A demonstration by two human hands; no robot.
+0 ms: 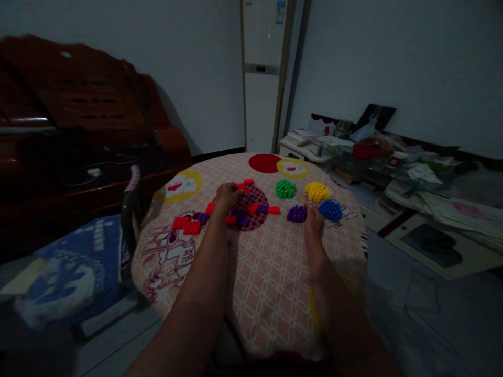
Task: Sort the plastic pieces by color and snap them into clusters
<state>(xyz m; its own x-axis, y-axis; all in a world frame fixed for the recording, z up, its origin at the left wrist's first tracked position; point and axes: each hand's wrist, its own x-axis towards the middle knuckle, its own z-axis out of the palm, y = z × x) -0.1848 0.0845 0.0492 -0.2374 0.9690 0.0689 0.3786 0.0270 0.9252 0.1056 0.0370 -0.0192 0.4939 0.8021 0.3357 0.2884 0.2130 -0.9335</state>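
A red block [241, 186] lies at the fingertips of our left hand [228, 197]; purple pieces [296, 213] and blue pieces [331, 210] flank our right hand [315, 222] (fingers clamped or apart on either, we cannot tell).

A: And we're up at the wearer's head, one camera, facing forward and dipping down across the round table [267, 283]!

B: Close in, too! We've got the left forearm [200, 293] and the right forearm [340, 309] stretching away from the near edge, nearest of all, with the left hand [228, 197] and the right hand [314, 222] just beyond.

A: We're above the tabletop's near side, roughly centred, catching it at a slant.

B: Wide sweep! We take in the wooden bench [86, 104] on the left and the low cabinet [471, 256] on the right.

A: And dead ahead, far past the table, we reach a tall white unit [261, 104], its top cropped!
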